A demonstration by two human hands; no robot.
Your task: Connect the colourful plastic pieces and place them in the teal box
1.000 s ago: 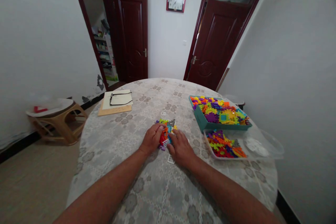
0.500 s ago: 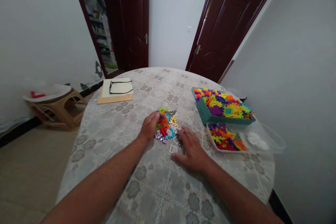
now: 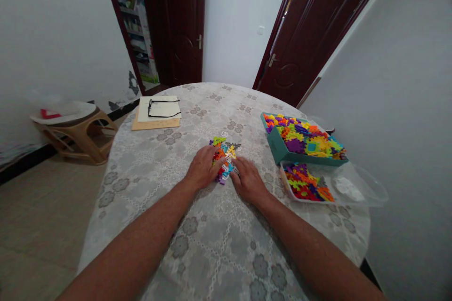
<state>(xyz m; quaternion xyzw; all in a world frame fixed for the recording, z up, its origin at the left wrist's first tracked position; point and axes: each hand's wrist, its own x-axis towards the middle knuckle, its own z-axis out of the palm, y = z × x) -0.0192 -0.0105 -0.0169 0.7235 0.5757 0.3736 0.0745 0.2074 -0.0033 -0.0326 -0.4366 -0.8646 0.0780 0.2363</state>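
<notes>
Orange, yellow and blue pieces lie heaped between left hand and right hand, whose bent fingers appear to contain them; any grip cannot be determined.

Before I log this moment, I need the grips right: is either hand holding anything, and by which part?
It cannot be told: the left hand and right hand flank the colorful pieces, but any fingertip hold is unclear.

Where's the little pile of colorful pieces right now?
In the head view, the pile of colorful pieces is on the table, between the left hand and right hand, left of the teal box.
</notes>
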